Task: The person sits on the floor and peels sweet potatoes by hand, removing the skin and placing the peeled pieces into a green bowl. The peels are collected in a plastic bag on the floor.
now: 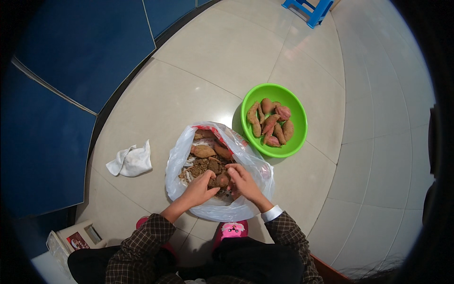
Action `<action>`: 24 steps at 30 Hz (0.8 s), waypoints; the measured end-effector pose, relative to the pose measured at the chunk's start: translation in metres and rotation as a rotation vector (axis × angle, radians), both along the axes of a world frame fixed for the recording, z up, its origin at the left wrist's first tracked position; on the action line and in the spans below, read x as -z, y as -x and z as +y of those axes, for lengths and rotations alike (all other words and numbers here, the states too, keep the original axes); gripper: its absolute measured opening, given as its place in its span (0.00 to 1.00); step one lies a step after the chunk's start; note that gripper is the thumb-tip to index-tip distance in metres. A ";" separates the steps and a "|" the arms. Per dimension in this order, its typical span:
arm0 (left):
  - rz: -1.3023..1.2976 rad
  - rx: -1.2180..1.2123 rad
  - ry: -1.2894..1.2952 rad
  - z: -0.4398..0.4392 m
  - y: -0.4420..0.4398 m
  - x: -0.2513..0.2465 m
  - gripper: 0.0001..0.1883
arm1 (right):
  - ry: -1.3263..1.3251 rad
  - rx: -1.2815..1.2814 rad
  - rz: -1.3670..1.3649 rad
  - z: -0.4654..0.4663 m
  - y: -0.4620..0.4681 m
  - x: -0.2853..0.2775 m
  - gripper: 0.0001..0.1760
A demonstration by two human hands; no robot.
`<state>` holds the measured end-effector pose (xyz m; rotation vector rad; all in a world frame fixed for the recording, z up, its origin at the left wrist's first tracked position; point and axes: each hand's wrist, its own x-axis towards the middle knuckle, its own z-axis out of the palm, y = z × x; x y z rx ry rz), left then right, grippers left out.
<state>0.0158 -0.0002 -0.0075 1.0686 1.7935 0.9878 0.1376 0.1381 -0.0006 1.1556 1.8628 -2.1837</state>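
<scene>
A white plastic bag [177, 193] stands wide open on the floor before me. Inside it are several sweet potatoes [203, 151] and clumps of brown soil [198, 168]. My left hand [199, 189] reaches into the bag's mouth, its thumb and fingers around the left end of a soil-caked sweet potato [222, 180]. At the other end of that sweet potato is my right hand [245, 184], fingers bent; whether it grips anything is hidden. Beyond the bag to the right, a bright green plastic basin [301, 131] holds several reddish-brown sweet potatoes [270, 123].
A crumpled white cloth [132, 160] lies on the tiled floor [198, 85] left of the bag. Blue cabinets [81, 46] line the left side, a tiled wall [376, 163] the right. A blue plastic stool [314, 14] stands far off; a beige bin [79, 236] is near my left leg.
</scene>
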 end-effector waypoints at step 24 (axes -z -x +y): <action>-1.164 -0.250 0.129 -0.003 -0.026 0.018 0.06 | -0.650 0.156 0.229 -0.025 0.011 0.023 0.14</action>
